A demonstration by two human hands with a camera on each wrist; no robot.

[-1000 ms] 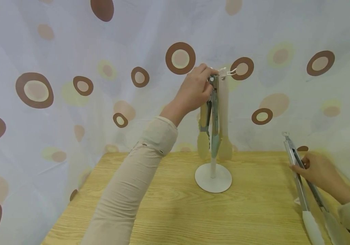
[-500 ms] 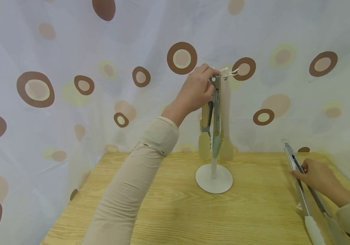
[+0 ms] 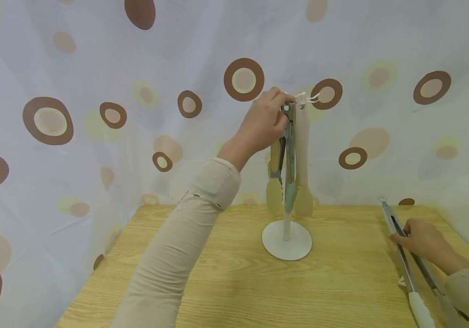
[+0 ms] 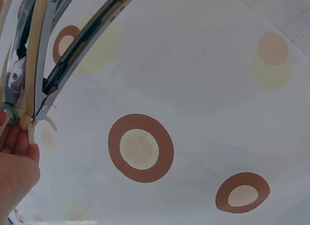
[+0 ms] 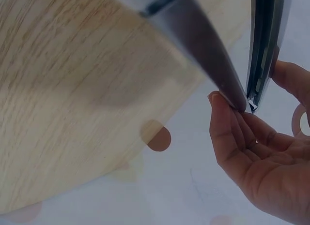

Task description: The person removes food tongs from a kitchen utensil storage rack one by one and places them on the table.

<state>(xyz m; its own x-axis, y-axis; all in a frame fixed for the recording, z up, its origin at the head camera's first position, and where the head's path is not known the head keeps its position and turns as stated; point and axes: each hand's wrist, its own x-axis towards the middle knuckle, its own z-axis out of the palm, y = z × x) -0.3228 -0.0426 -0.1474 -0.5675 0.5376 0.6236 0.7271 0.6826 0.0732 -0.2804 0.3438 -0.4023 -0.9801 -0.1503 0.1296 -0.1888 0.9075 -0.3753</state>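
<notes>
My left hand point(image 3: 264, 116) grips the top end of the green-tipped tongs point(image 3: 290, 157), which hang on the white utensil stand point(image 3: 277, 243). One finger reaches over the stand's top by the hooks. In the left wrist view, the left fingers point(image 4: 19, 140) curl beneath the hanging ends, close to a green ring point(image 4: 8, 113). Yellow-tipped tongs point(image 3: 274, 191) hang behind that hand, and cream-handled tongs point(image 3: 302, 150) hang to its right. My right hand point(image 3: 423, 239) holds long steel tongs with white tips point(image 3: 420, 310), slanted and spread, between thumb and fingers.
The stand's round base rests on a wooden table point(image 3: 218, 282). A free white hook point(image 3: 313, 97) sticks out to the right at its top. Behind the table hangs a cloth point(image 3: 291, 36) patterned with circles. A small white piece point(image 3: 401, 281) shows beside the right-hand tongs.
My right hand has lowered a little with the white-tipped tongs, whose ring end has dropped and whose arms look closer together. My left hand stays at the stand's top.
</notes>
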